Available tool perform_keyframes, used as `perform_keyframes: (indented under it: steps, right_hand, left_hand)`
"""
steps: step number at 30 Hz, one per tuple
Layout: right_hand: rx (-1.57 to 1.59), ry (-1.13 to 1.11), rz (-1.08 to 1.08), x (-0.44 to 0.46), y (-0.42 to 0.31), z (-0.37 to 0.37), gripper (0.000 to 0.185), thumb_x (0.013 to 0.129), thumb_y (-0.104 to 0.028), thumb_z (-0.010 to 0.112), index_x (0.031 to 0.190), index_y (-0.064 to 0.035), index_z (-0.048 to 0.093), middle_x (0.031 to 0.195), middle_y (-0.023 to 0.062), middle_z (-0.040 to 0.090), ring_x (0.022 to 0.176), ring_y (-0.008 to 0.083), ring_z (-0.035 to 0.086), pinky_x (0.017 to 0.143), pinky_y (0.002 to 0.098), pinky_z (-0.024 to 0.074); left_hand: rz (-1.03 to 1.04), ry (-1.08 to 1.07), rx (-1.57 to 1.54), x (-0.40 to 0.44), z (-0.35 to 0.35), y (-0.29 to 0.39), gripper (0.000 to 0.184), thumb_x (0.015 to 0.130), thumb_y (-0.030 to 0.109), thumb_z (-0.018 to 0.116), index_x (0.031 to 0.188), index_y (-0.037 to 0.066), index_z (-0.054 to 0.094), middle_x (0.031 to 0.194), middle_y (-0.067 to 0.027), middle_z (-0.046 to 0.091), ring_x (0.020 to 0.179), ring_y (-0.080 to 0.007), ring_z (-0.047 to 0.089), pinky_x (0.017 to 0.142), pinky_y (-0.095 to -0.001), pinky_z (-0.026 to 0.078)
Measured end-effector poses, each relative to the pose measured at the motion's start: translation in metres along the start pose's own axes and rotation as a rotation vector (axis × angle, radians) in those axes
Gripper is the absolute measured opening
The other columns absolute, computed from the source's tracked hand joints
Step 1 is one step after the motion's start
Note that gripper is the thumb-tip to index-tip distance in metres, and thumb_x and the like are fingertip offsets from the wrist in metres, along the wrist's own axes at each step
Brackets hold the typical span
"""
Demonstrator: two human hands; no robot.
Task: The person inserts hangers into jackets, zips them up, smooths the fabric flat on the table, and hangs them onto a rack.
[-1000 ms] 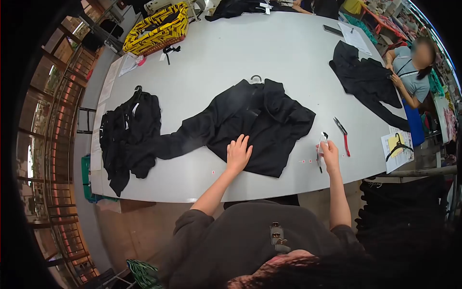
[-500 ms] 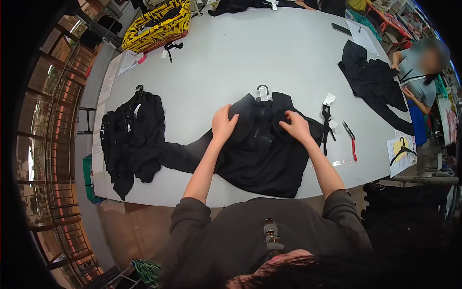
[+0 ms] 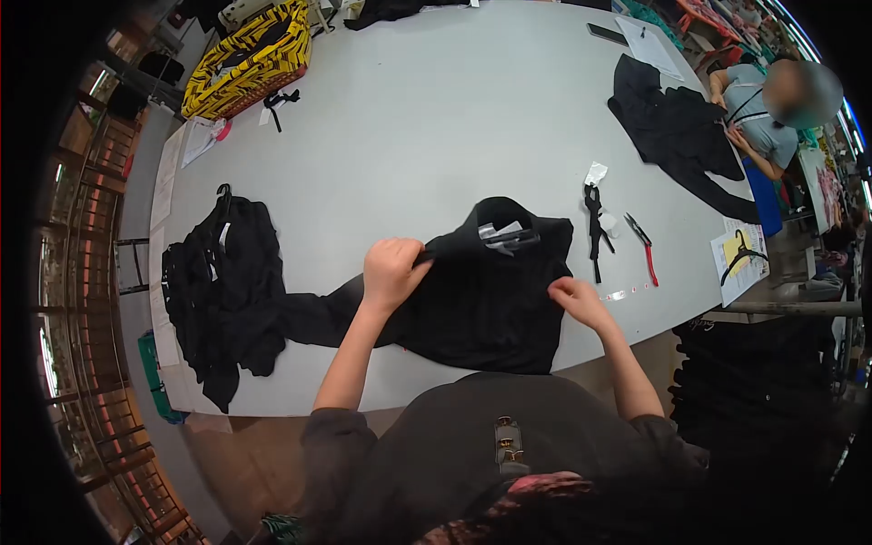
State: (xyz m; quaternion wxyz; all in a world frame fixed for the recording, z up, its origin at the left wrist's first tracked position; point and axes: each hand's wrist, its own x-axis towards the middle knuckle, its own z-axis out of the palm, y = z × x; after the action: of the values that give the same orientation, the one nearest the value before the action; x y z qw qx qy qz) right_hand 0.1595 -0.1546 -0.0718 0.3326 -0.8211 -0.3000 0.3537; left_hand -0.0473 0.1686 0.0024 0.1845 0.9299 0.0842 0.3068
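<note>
A black long-sleeved top [image 3: 481, 309] lies at the near edge of the table, its neck opening raised and facing me. Inside the neck show a white label [image 3: 501, 230] and some shiny dark strips. My left hand [image 3: 392, 272] is closed on the cloth at the top's left shoulder. At the opposite edge my right hand [image 3: 579, 302] pinches the side of the top, fingertips partly hidden. Right of it lie a black strap with a white tag [image 3: 593, 218] and red-handled snips [image 3: 642, 250].
Black garments on a hanger [image 3: 232, 282] lie at the left, touching the top's sleeve. A yellow-and-black basket [image 3: 250, 64] stands at the far left. Another person [image 3: 758, 113] sits at the right by a black garment [image 3: 668, 127]. A phone [image 3: 607, 34] lies near papers.
My hands have gone from resting on the top's upper front to gripping its left shoulder and right side. The neck has risen open, and the hanger hook is out of sight. The view has shifted.
</note>
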Motion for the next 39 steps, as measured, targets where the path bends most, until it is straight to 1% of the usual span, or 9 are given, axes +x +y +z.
perform_keyframes:
  steps: [4,9,12,18,24,28,31,36,39]
  right_hand:
    - [0.036,0.488,-0.143,0.028,0.013,-0.011,0.026,0.091,-0.013,0.065,0.114,-0.001,0.062,0.101,0.0086,0.068,0.09,0.0186,0.066,0.074,0.0322,0.052]
    - [0.174,0.604,-0.288,0.036,-0.031,-0.006,0.051,0.089,-0.02,0.07,0.133,-0.0034,0.052,0.127,0.0082,0.06,0.117,0.0246,0.059,0.098,0.0301,0.045]
    - [0.575,0.213,-0.27,0.033,-0.045,-0.001,0.055,0.089,-0.023,0.071,0.136,-0.0019,0.053,0.127,0.0094,0.062,0.115,0.0218,0.06,0.099,0.0298,0.0454]
    - [0.376,-0.716,-0.272,-0.003,-0.067,0.007,0.034,0.089,-0.018,0.071,0.116,0.002,0.067,0.103,0.0041,0.071,0.093,0.0106,0.062,0.081,0.0291,0.0518]
    - [0.854,-0.839,-0.588,-0.032,-0.07,-0.016,0.02,0.092,-0.013,0.064,0.096,0.0049,0.073,0.087,0.0002,0.072,0.078,0.0051,0.062,0.069,0.0238,0.0506]
    - [1.074,-0.418,-0.206,-0.02,-0.054,-0.005,0.026,0.096,-0.019,0.063,0.105,0.0037,0.071,0.097,0.0045,0.073,0.079,0.0077,0.067,0.069,0.0234,0.0543]
    - [1.045,-0.274,0.019,-0.007,-0.047,0.002,0.03,0.097,-0.025,0.063,0.108,0.0028,0.07,0.098,0.0068,0.073,0.083,0.0118,0.069,0.072,0.0253,0.0562]
    - [0.601,-0.148,-0.031,0.027,-0.004,0.012,0.028,0.098,-0.021,0.059,0.113,0.0009,0.067,0.101,0.0051,0.071,0.091,0.0133,0.067,0.08,0.0299,0.0537]
    - [0.434,-0.002,-0.086,0.029,-0.003,-0.018,0.036,0.094,-0.026,0.064,0.119,-0.0008,0.064,0.102,0.006,0.068,0.088,0.0156,0.064,0.078,0.0309,0.0514]
  left_hand:
    - [-0.122,-0.088,-0.1,-0.025,-0.045,0.04,0.025,0.065,0.006,0.08,0.079,0.007,0.059,0.071,-0.0054,0.061,0.066,-0.0261,0.059,0.058,-0.0371,0.045]
    - [-0.472,-0.021,-0.258,-0.037,-0.108,0.075,0.018,0.075,0.003,0.077,0.083,0.001,0.062,0.069,-0.0091,0.062,0.059,-0.0165,0.058,0.057,-0.0274,0.045]
    - [-0.499,0.206,-0.379,-0.042,-0.17,0.092,0.016,0.078,-0.004,0.075,0.085,0.0,0.061,0.071,0.0036,0.055,0.066,-0.0023,0.048,0.056,-0.0196,0.038]
    - [-0.304,0.688,0.033,-0.086,-0.299,0.127,0.011,0.091,0.001,0.066,0.102,-0.001,0.063,0.094,-0.0017,0.062,0.084,-0.0081,0.057,0.073,-0.0213,0.046]
    - [-0.336,0.68,-0.1,-0.053,-0.357,0.114,0.031,0.101,0.016,0.057,0.123,-0.006,0.06,0.117,-0.0141,0.067,0.104,-0.0193,0.066,0.09,-0.0305,0.055]
    - [-0.396,0.435,-0.125,0.05,-0.295,0.065,0.018,0.097,0.014,0.065,0.103,-0.003,0.066,0.087,0.0018,0.062,0.08,-0.0055,0.055,0.074,-0.0205,0.044]
    - [-0.281,0.341,0.09,0.098,-0.214,-0.017,0.022,0.093,0.021,0.071,0.093,-0.001,0.067,0.078,-0.0016,0.062,0.073,-0.0081,0.053,0.068,-0.0252,0.044]
    - [-0.296,0.1,0.488,0.086,-0.06,-0.158,0.048,0.084,0.034,0.075,0.121,0.006,0.063,0.117,-0.0164,0.065,0.111,-0.0365,0.058,0.094,-0.0447,0.047]
    - [-0.377,-0.02,0.363,0.052,0.021,-0.16,0.068,0.084,0.032,0.075,0.139,0.003,0.048,0.129,-0.0221,0.056,0.12,-0.0397,0.053,0.101,-0.0467,0.044]
